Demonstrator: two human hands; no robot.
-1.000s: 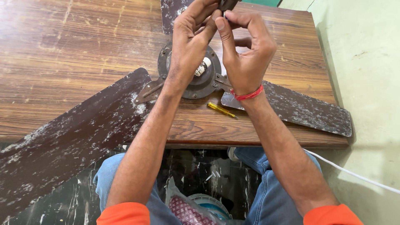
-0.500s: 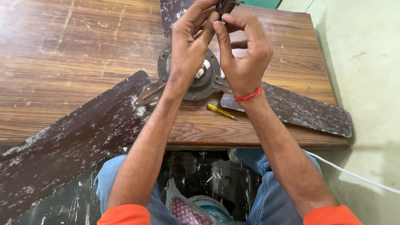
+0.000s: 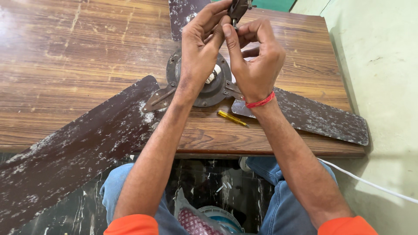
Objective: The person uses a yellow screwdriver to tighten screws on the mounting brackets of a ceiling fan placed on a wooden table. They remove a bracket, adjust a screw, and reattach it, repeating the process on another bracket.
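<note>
A yellow screwdriver (image 3: 232, 118) lies on the wooden worktop (image 3: 78, 56), just before a dusty ceiling fan motor (image 3: 209, 85). Above the motor, the left hand (image 3: 201, 52) and right hand (image 3: 257, 61) together pinch a small dark part (image 3: 238, 8), possibly metal, cut off by the picture's top edge.

Yellow screwdriver (image 3: 233, 118) on wooden table (image 3: 78, 56) (white cable (image 3: 370, 183) beside)

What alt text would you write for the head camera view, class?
Both hands, left hand and right hand, pinch a small dark part above a ceiling fan motor on a wooden table; a yellow screwdriver lies nearby.
</note>
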